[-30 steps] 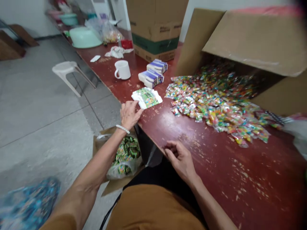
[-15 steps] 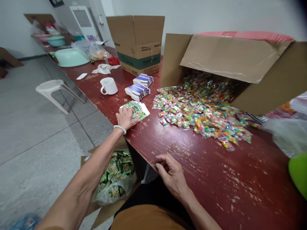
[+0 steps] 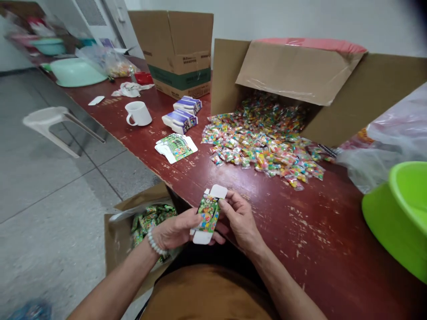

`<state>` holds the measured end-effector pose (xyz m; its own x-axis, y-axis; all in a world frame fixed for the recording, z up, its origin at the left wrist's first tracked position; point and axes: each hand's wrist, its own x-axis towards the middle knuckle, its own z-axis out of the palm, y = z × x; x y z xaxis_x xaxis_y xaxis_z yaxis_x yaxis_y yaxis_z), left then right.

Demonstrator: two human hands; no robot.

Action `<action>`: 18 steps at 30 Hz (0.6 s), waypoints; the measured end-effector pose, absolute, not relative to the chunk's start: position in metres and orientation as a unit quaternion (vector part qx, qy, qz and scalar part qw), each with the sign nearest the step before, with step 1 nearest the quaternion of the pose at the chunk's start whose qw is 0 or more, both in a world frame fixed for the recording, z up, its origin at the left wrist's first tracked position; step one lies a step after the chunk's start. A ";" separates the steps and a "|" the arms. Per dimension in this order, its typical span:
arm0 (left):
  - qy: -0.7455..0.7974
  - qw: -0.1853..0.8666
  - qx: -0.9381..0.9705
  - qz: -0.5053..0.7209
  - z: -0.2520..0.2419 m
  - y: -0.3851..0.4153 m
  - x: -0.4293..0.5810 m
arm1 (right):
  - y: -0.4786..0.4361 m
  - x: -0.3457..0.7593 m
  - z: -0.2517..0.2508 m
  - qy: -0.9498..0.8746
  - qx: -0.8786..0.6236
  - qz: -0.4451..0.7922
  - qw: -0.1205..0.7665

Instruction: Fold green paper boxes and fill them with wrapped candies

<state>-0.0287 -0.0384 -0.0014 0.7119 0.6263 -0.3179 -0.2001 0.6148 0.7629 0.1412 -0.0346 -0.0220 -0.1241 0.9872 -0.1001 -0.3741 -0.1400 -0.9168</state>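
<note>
Both hands hold one small flat green printed carton at the table's near edge. My left hand grips its lower left side, and my right hand pinches its right side. A stack of the same flat green cartons lies farther along the red table. A heap of colourful wrapped candies spills from a big cardboard box lying on its side. By my left knee, on the floor, an open box with a bag of filled green cartons stands.
Two stacks of purple-and-white flat cartons and a white mug sit behind the green stack. A lime green basin and a clear plastic bag are at the right. An upright cardboard box, mint basin and white stool lie farther off.
My left hand took one flat green carton off the stack and brought it back to the near edge. My right hand rose off the table edge to grip it too.
</note>
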 end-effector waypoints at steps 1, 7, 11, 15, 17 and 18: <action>0.255 0.870 0.354 0.231 -0.002 -0.041 -0.026 | -0.038 0.143 -0.020 -0.402 -0.390 0.645 0.520; 0.267 0.851 0.376 0.253 -0.008 -0.041 -0.017 | -0.056 0.151 -0.011 -0.426 -0.357 0.691 0.462; 0.297 0.825 0.408 0.254 -0.003 -0.043 -0.015 | -0.060 0.153 -0.003 -0.438 -0.357 0.678 0.470; 0.359 0.789 0.416 0.273 0.002 -0.048 -0.008 | -0.061 0.151 -0.004 -0.404 -0.354 0.692 0.482; 0.386 0.764 0.425 0.294 0.001 -0.049 -0.004 | -0.059 0.150 -0.009 -0.382 -0.378 0.677 0.503; 0.395 0.748 0.439 0.303 0.001 -0.048 -0.002 | -0.057 0.150 -0.011 -0.377 -0.393 0.658 0.520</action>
